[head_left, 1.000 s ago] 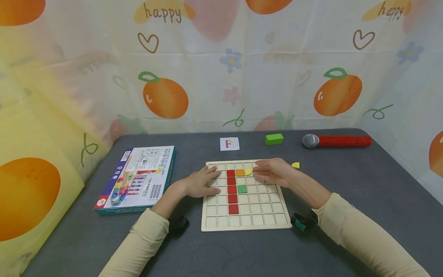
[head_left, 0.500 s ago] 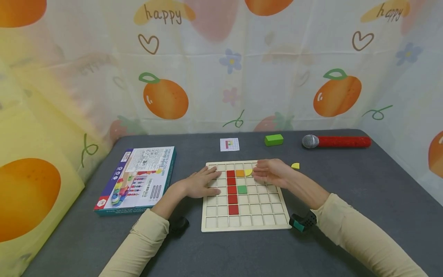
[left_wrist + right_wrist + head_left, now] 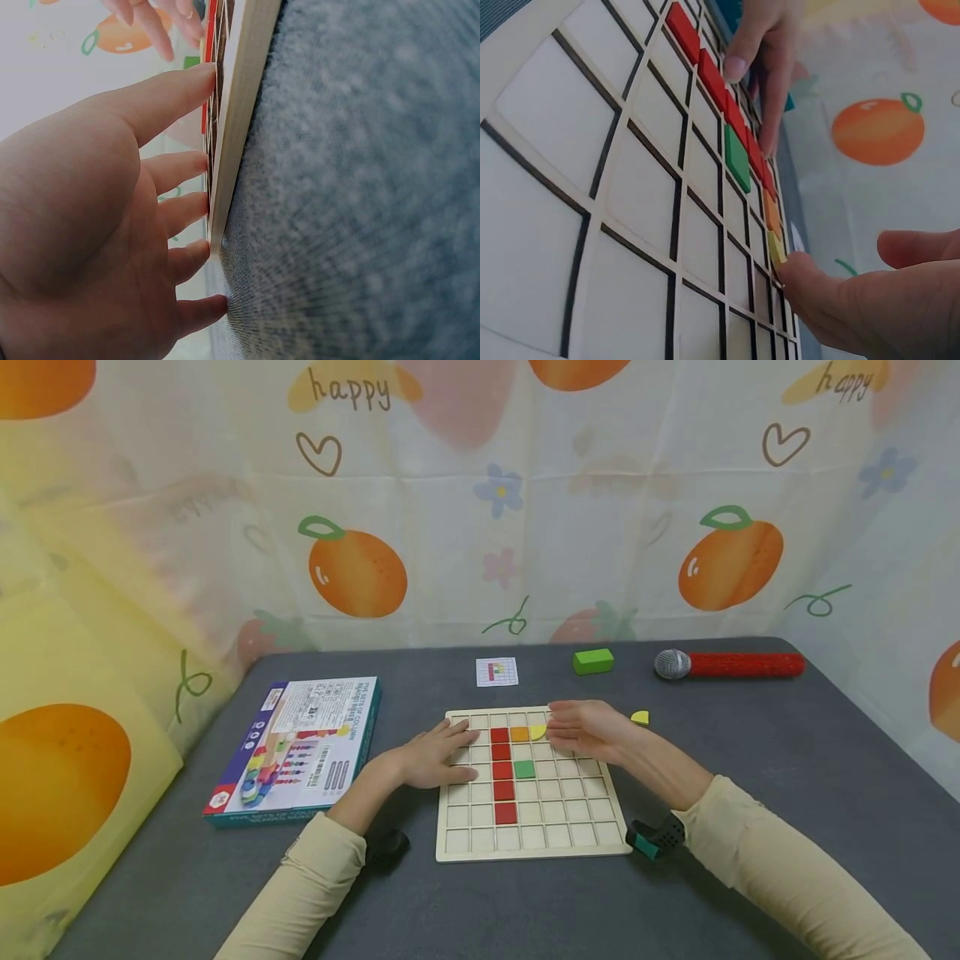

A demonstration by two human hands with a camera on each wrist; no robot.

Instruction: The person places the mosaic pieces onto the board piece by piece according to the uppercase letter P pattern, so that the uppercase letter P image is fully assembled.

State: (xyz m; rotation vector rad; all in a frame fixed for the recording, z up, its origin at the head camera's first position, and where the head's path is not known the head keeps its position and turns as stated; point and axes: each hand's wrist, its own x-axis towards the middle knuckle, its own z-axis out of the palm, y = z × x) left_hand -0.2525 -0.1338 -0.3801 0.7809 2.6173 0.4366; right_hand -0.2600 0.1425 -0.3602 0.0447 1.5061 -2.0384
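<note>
A pale wooden grid board [image 3: 570, 839] lies flat in the middle of the table. Several red square tiles [image 3: 506, 791] form a column in it, with an orange tile [image 3: 519, 734] beside the top one and a green tile [image 3: 524, 769] lower down. A yellow rounded tile [image 3: 537, 732] sits right of the orange one. My left hand [image 3: 429, 760] rests fingers spread on the board's left side. With fingers extended, my right hand [image 3: 591, 731] is over the upper right squares; a fingertip touches the yellow tile [image 3: 777, 246] in the right wrist view. Some squares are hidden under it.
A second yellow tile [image 3: 640, 717] lies right of the board, past my right hand. Behind are a small pattern card [image 3: 497, 672], a green block [image 3: 593, 662] and a red microphone [image 3: 742, 665]. A flat game box [image 3: 300, 752] occupies the left side.
Both hands and all tiles stay practically where they were. Only a slight shift of the head view shows.
</note>
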